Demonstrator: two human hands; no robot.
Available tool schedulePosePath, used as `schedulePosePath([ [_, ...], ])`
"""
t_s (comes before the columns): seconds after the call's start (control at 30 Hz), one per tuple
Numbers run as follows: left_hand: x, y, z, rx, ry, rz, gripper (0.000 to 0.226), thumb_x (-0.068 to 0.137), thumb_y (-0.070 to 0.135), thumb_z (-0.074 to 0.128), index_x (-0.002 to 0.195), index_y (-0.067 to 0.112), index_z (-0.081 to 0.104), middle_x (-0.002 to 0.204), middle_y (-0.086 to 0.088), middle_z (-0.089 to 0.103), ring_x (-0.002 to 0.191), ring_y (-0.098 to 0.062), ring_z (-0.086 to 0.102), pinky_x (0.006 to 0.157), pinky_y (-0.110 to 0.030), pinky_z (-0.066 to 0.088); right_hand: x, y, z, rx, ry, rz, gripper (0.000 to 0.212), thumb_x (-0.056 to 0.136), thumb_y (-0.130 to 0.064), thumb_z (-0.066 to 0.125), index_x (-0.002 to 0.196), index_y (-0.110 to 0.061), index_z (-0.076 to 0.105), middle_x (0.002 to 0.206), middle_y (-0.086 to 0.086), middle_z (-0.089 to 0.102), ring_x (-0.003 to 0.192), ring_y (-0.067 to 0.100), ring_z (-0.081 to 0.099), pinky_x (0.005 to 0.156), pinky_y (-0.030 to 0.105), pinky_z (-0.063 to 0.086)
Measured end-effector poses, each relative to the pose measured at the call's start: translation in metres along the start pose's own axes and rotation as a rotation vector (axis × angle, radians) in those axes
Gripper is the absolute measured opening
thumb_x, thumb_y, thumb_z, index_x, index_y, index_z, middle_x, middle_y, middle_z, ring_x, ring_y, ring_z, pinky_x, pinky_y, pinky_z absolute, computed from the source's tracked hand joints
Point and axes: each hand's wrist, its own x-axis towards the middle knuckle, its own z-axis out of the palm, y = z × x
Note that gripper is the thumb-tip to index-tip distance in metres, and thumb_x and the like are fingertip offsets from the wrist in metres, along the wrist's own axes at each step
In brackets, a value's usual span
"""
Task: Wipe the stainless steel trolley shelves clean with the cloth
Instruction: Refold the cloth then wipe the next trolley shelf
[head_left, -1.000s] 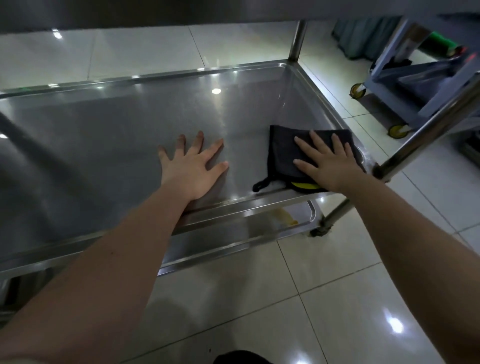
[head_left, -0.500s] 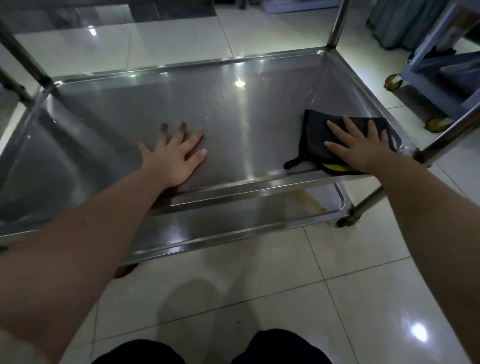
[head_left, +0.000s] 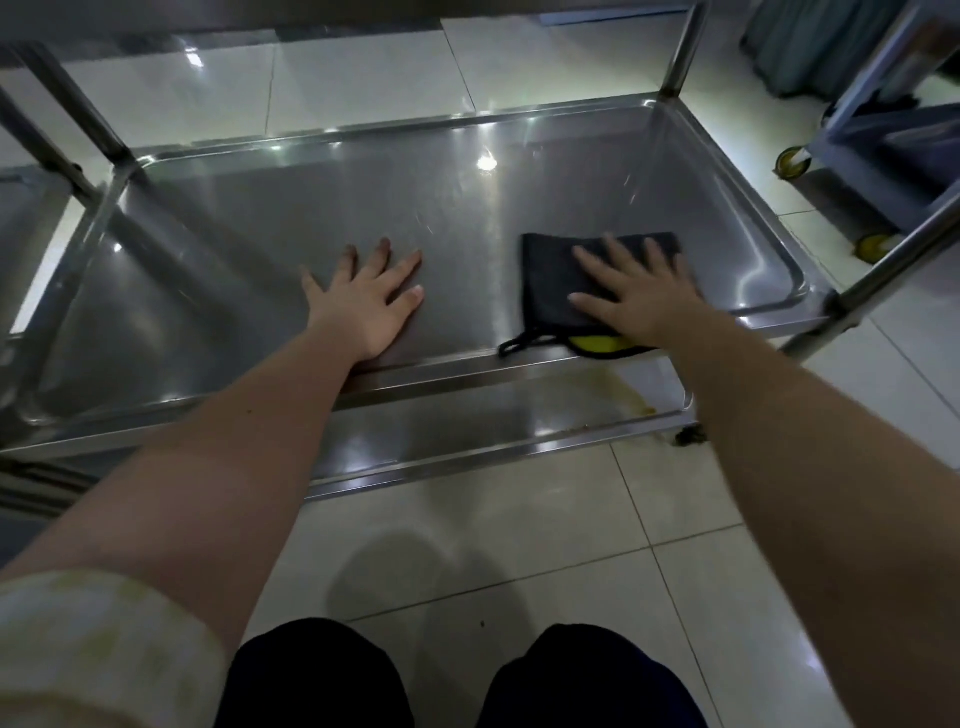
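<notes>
the left hand (head_left: 363, 304) lay flat on the steel trolley shelf (head_left: 260, 223), fingers spread, with the palm close to the near rim. the right hand (head_left: 641, 299) pressed flat on a dark cloth (head_left: 548, 280), also with straight fingers, near the right end of the same shelf. a yellow part and a thin loop of the cloth showed at its near edge. under this shelf, a lower shelf (head_left: 467, 431) carried a yellowish stain (head_left: 631, 397) at its right side. a blue trolley (head_left: 883, 150) with yellow wheels stood on the tiled floor (head_left: 519, 519) at the far right.
</notes>
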Motion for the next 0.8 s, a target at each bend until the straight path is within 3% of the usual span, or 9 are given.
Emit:
schedulePosePath([
  [0.1,0.001,0.003,0.004,0.015,0.007,0.009,0.051,0.097,0.065,0.017,0.148,0.059,0.008,0.164,0.016,0.001,0.151,-0.027,0.000,0.109,-0.073,0.000,-0.005,0.046,-0.004,-0.009,-0.035,0.120,0.064,0.093,-0.072,0.025,0.145,-0.059,-0.011,0.162,-0.015,-0.016,0.149,0.032,-0.011,0.119,0.055,-0.005],
  [0.23,0.002,0.002,0.005,0.003,-0.001,0.015,0.049,0.099,0.061,0.015,0.148,0.058,0.009,0.164,0.016,0.000,0.151,-0.026,-0.002,0.108,-0.074,-0.002,-0.002,0.015,0.004,-0.040,0.008,0.126,0.064,0.093,-0.072,0.020,0.146,-0.057,-0.012,0.162,-0.014,-0.016,0.148,0.038,-0.012,0.116,0.061,-0.005],
  [0.33,0.003,-0.003,0.000,-0.293,0.089,-0.004,0.046,0.104,0.051,0.020,0.150,0.053,0.017,0.164,0.015,0.002,0.151,-0.019,-0.004,0.112,-0.067,-0.007,0.003,-0.066,0.012,-0.035,0.065,0.020,0.066,0.092,-0.074,0.017,0.149,-0.053,-0.009,0.163,-0.011,-0.015,0.147,0.043,-0.013,0.114,0.064,-0.008],
  [0.43,-0.001,-0.011,-0.002,-0.680,0.284,-0.040,0.044,0.106,0.038,0.031,0.150,0.041,0.031,0.164,0.007,0.012,0.151,-0.016,0.001,0.119,-0.055,-0.002,0.004,-0.165,0.021,-0.032,0.028,-0.118,0.068,0.092,-0.074,0.015,0.151,-0.049,-0.007,0.163,-0.007,-0.016,0.144,0.046,-0.019,0.111,0.067,-0.013],
  [0.53,-0.008,-0.021,-0.016,-0.904,0.347,-0.127,0.042,0.104,0.030,0.043,0.145,0.029,0.045,0.163,-0.001,0.020,0.151,-0.019,0.003,0.120,-0.029,0.004,0.000,-0.213,0.023,-0.002,-0.046,-0.224,0.066,0.095,-0.069,0.017,0.153,-0.046,-0.007,0.162,-0.008,-0.019,0.143,0.046,-0.024,0.110,0.065,-0.017],
  [0.6,-0.012,-0.023,-0.029,-0.818,0.317,-0.152,0.041,0.101,0.029,0.048,0.142,0.029,0.050,0.161,-0.003,0.024,0.151,-0.023,0.005,0.121,-0.034,0.005,-0.001,-0.203,0.013,0.154,-0.049,-0.276,0.062,0.100,-0.059,0.026,0.154,-0.044,0.001,0.163,-0.011,-0.011,0.146,0.040,-0.020,0.115,0.056,-0.016],
  [0.67,-0.021,-0.011,-0.036,-0.535,0.253,-0.073,0.043,0.101,0.030,0.049,0.144,0.028,0.048,0.161,-0.006,0.024,0.151,-0.030,0.006,0.122,-0.045,0.005,0.000,-0.174,0.003,0.317,0.073,-0.241,0.057,0.103,-0.046,0.033,0.156,-0.037,0.013,0.165,-0.009,0.003,0.149,0.035,-0.010,0.117,0.048,-0.008],
  [0.73,-0.033,0.019,-0.030,-0.291,0.161,0.034,0.051,0.101,0.031,0.045,0.151,0.031,0.034,0.163,-0.006,0.018,0.150,-0.034,0.005,0.120,-0.052,0.003,0.005,-0.141,0.001,0.343,0.219,-0.105,0.053,0.105,-0.038,0.032,0.155,-0.031,0.019,0.164,-0.006,0.011,0.149,0.037,-0.002,0.118,0.050,0.001],
  [0.8,-0.046,0.052,-0.013,-0.166,0.059,0.022,0.056,0.103,0.038,0.034,0.155,0.040,0.011,0.165,-0.001,0.005,0.151,-0.031,-0.001,0.116,-0.060,-0.006,0.009,-0.123,0.007,0.355,0.167,0.018,0.050,0.106,-0.036,0.025,0.155,-0.030,0.018,0.164,-0.004,0.013,0.148,0.041,-0.003,0.120,0.052,0.001],
])
